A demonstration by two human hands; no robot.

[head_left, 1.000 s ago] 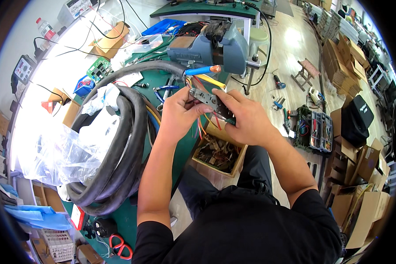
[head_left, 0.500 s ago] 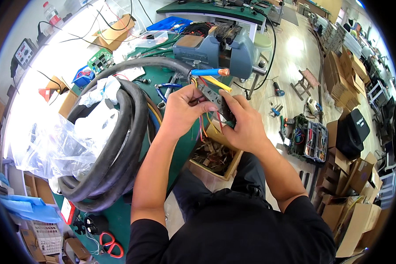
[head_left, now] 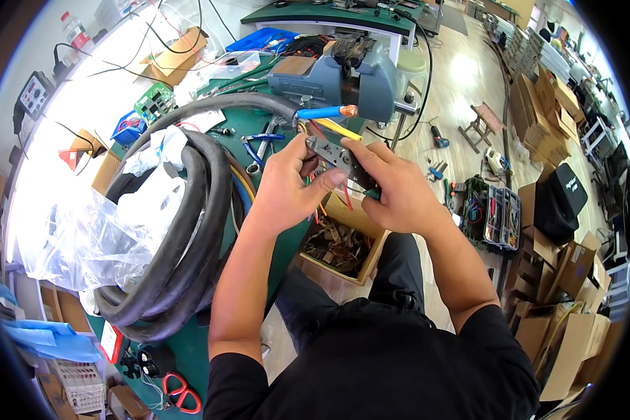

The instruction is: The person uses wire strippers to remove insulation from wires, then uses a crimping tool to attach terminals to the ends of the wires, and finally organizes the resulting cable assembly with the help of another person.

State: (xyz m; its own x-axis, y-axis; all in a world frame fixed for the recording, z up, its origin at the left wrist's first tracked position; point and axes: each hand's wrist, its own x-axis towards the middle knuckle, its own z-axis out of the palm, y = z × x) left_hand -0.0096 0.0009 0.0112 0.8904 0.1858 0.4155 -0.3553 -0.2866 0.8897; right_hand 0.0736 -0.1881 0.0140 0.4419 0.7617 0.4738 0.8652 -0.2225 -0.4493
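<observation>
My right hand (head_left: 402,187) is closed round the dark handles of a pair of wire strippers (head_left: 337,155), whose flat grey jaws point up and left. Pinched at those jaws, my left hand (head_left: 285,183) holds thin coloured wires, mostly hidden behind its thumb and the tool. A red wire (head_left: 348,197) hangs below the strippers. Just above my hands is the stripped end of a thick black cable (head_left: 224,99), with a blue core (head_left: 322,113) showing bare copper and a yellow core (head_left: 339,130) beside it.
The cable lies coiled (head_left: 213,210) on the green bench at left, partly under clear plastic bags (head_left: 84,227). A blue bench vise (head_left: 371,80) stands beyond my hands. Below them is a scrap box (head_left: 343,248). Red-handled scissors (head_left: 182,393) lie at lower left; a toolbox (head_left: 493,217) is on the floor.
The wire strippers have turned, so more of their flat side shows. Both hands stay closed close together, and my right hand has shifted slightly right. The whole view has moved a little.
</observation>
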